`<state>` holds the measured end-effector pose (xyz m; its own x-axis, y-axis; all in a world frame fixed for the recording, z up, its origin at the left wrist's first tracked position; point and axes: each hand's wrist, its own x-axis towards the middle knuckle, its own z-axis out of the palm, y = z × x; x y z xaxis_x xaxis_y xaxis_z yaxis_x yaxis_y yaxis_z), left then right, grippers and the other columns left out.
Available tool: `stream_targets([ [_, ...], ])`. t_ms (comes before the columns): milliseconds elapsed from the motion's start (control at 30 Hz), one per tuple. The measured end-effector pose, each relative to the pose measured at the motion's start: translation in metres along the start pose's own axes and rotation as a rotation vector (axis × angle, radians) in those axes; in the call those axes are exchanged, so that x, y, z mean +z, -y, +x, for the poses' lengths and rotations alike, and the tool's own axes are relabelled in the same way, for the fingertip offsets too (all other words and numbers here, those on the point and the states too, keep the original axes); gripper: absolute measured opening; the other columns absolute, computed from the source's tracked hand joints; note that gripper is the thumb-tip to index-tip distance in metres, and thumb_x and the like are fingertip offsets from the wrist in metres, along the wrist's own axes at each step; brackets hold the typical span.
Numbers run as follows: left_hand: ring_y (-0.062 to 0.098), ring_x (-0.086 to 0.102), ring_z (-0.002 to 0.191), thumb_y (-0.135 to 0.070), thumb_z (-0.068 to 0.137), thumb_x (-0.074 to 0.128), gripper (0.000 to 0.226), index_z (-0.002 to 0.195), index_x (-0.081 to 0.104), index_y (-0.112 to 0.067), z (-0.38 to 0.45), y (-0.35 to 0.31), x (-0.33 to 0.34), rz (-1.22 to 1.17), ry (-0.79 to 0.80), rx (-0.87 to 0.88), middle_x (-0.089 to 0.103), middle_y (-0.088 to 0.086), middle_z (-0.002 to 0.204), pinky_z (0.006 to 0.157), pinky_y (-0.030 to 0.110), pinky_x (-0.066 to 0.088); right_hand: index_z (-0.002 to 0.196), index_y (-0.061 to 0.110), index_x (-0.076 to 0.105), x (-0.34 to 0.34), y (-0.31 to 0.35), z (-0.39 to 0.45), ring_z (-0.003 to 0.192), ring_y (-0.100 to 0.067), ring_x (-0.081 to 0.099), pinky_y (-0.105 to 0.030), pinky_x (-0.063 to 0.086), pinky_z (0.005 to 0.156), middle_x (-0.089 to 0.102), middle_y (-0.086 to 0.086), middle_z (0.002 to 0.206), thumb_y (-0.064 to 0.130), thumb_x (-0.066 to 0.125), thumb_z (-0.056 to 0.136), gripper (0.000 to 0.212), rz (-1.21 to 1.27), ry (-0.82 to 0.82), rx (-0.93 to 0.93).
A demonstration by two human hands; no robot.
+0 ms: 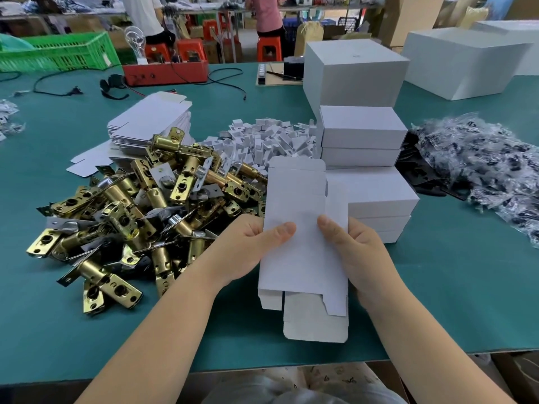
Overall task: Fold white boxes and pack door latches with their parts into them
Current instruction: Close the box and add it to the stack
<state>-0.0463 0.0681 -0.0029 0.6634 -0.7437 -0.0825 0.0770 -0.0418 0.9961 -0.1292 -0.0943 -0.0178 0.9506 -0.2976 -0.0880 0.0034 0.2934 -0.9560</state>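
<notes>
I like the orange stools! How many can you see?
4, all far behind the table: two side by side beyond the red tray, one smaller behind them, one under a seated person. More may be hidden.

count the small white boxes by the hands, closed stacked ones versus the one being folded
closed boxes, rear stack: 2
closed boxes, front stack: 3 visible
unfolded box, held by left hand and right hand: 1
total: 6
</notes>
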Motion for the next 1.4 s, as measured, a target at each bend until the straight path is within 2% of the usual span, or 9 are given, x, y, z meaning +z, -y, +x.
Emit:
stream_targets([
  [167, 0.018, 0.073, 0.093, -0.037, 0.085, 0.062, 0.021, 0.084, 0.081, -0.027, 0.001, 0.0, 0.001, 0.007, -0.038, -0.058, 0.077, 0.001, 0.099, 0.075, 0.023, 0.056, 0.091, 0.014, 0.073, -0.002, 0.0, 0.0, 0.084, -0.024, 0.072, -0.037, 0.06, 0.071, 0.075, -0.009, 0.094, 0.04, 0.067, 0.07, 0.034, -0.072, 0.006, -0.014],
  [333, 0.014, 0.074, 0.082, -0.048, 0.08, 0.061, 0.029, 0.076, 0.08, -0.028, 0.003, -0.002, 0.004, -0.014, -0.173, -0.045, 0.077, 0.0, 0.089, 0.064, 0.018, 0.055, 0.085, 0.016, 0.074, 0.001, -0.001, -0.002, 0.081, -0.021, 0.073, -0.029, 0.059, 0.065, 0.076, -0.004, 0.089, 0.041, 0.066, 0.07, 0.031, -0.153, 0.03, -0.013],
  [567, 0.016, 0.073, 0.092, -0.048, 0.086, 0.061, 0.025, 0.087, 0.08, -0.031, 0.0, -0.003, 0.004, -0.006, -0.026, -0.072, 0.077, -0.001, 0.099, 0.072, 0.021, 0.056, 0.075, 0.021, 0.078, 0.001, -0.001, 0.001, 0.076, -0.019, 0.073, -0.025, 0.055, 0.057, 0.076, -0.006, 0.086, 0.031, 0.058, 0.092, 0.028, -0.018, -0.025, 0.073],
  [667, 0.017, 0.073, 0.093, -0.048, 0.087, 0.06, 0.026, 0.087, 0.08, -0.031, 0.001, -0.002, 0.005, 0.006, -0.03, -0.103, 0.077, 0.0, 0.1, 0.074, 0.022, 0.056, 0.072, 0.016, 0.076, 0.0, -0.002, 0.002, 0.075, -0.019, 0.073, -0.029, 0.058, 0.061, 0.076, -0.005, 0.084, 0.027, 0.061, 0.091, 0.027, -0.087, -0.088, 0.021],
  [800, 0.015, 0.073, 0.091, -0.045, 0.084, 0.059, 0.025, 0.085, 0.08, -0.031, 0.0, -0.004, 0.003, 0.037, 0.042, -0.167, 0.077, -0.002, 0.099, 0.073, 0.019, 0.055, 0.07, 0.021, 0.067, 0.0, -0.004, 0.003, 0.063, -0.007, 0.068, -0.021, 0.053, 0.054, 0.073, 0.009, 0.071, 0.027, 0.06, 0.092, 0.024, -0.148, -0.232, -0.124],
  [900, 0.009, 0.072, 0.09, -0.047, 0.085, 0.058, 0.024, 0.084, 0.079, -0.037, -0.003, -0.004, 0.002, 0.128, 0.134, -0.203, 0.076, -0.008, 0.097, 0.073, 0.015, 0.053, 0.086, 0.021, 0.07, -0.002, -0.001, 0.002, 0.075, -0.01, 0.072, -0.021, 0.054, 0.057, 0.075, 0.006, 0.084, 0.029, 0.055, 0.095, 0.019, -0.018, -0.254, -0.145],
  [967, 0.011, 0.072, 0.094, -0.048, 0.085, 0.057, 0.025, 0.087, 0.079, -0.037, -0.002, -0.002, 0.001, 0.128, 0.111, -0.172, 0.076, -0.007, 0.1, 0.076, 0.017, 0.054, 0.083, 0.022, 0.07, -0.001, -0.001, 0.002, 0.076, -0.013, 0.071, -0.024, 0.054, 0.059, 0.075, 0.004, 0.087, 0.031, 0.055, 0.095, 0.021, 0.024, -0.212, -0.128],
  [1067, 0.011, 0.071, 0.099, -0.053, 0.082, 0.058, 0.027, 0.092, 0.079, -0.038, 0.001, -0.001, 0.001, 0.029, 0.014, -0.075, 0.075, -0.008, 0.105, 0.079, 0.017, 0.054, 0.071, 0.021, 0.063, 0.001, -0.004, 0.001, 0.069, -0.012, 0.059, -0.026, 0.046, 0.061, 0.065, 0.005, 0.075, 0.04, 0.061, 0.089, 0.027, -0.165, -0.189, -0.163],
  [1400, 0.012, 0.072, 0.096, -0.052, 0.08, 0.06, 0.025, 0.088, 0.079, -0.037, 0.007, 0.002, -0.001, -0.104, -0.181, 0.011, 0.076, -0.005, 0.103, 0.074, 0.019, 0.056, 0.079, 0.029, 0.059, 0.002, -0.009, 0.001, 0.062, 0.005, 0.05, -0.01, 0.038, 0.055, 0.059, 0.024, 0.065, 0.031, 0.044, 0.099, 0.025, -0.567, -0.209, -0.276],
])
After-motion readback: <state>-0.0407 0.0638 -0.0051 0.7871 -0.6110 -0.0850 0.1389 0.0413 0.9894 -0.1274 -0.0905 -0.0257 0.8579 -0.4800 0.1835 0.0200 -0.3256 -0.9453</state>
